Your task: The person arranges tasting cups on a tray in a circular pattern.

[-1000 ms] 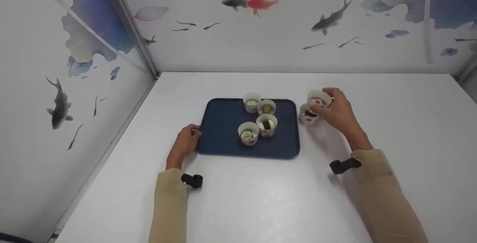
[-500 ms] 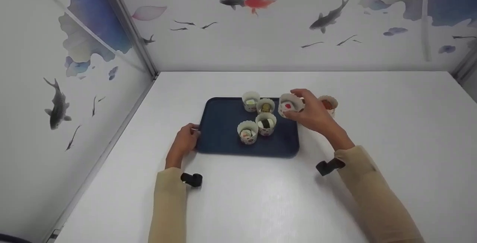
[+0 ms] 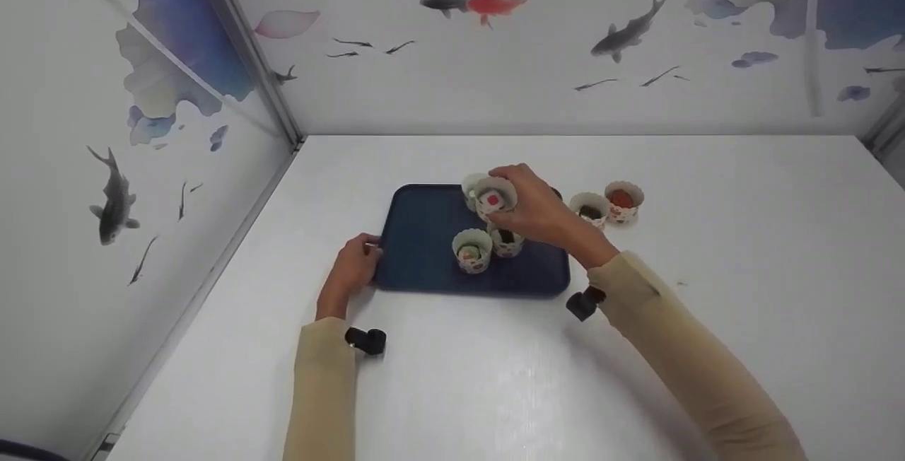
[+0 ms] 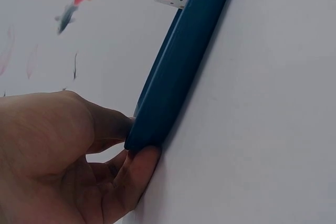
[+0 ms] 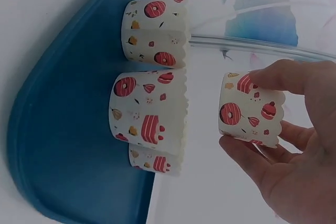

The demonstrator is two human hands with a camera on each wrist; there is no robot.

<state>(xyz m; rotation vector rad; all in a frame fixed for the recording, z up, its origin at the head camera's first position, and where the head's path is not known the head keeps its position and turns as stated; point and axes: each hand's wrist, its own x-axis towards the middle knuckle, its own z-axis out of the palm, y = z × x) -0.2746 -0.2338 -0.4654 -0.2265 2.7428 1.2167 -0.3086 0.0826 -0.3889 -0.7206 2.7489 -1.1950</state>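
My right hand (image 3: 541, 210) grips a printed paper baking cup (image 3: 493, 198) holding a white piece with a red spot, raised over the blue tray (image 3: 417, 235). In the right wrist view, the held cup (image 5: 252, 109) is apart from the cups standing on the tray. My left hand (image 3: 353, 263) pinches the tray's left edge; in the left wrist view its fingertips (image 4: 143, 163) reach under the rim. On the tray stand a front cup (image 3: 472, 252) with a roll-like piece, a cup (image 3: 507, 242) beside it, and a back cup (image 3: 471, 189) partly hidden by the held one.
Right of the tray, a cup (image 3: 590, 208) with a dark filling and another cup (image 3: 623, 201) with an orange-red filling stand on the white table (image 3: 466, 376). A wall (image 3: 452, 86) painted with fish closes off the back, and another wall (image 3: 63, 270) the left.
My right hand has carried the cup leftward from the table at the right to over the tray. Two cups it had partly covered now show. The left hand stays at the tray's edge.
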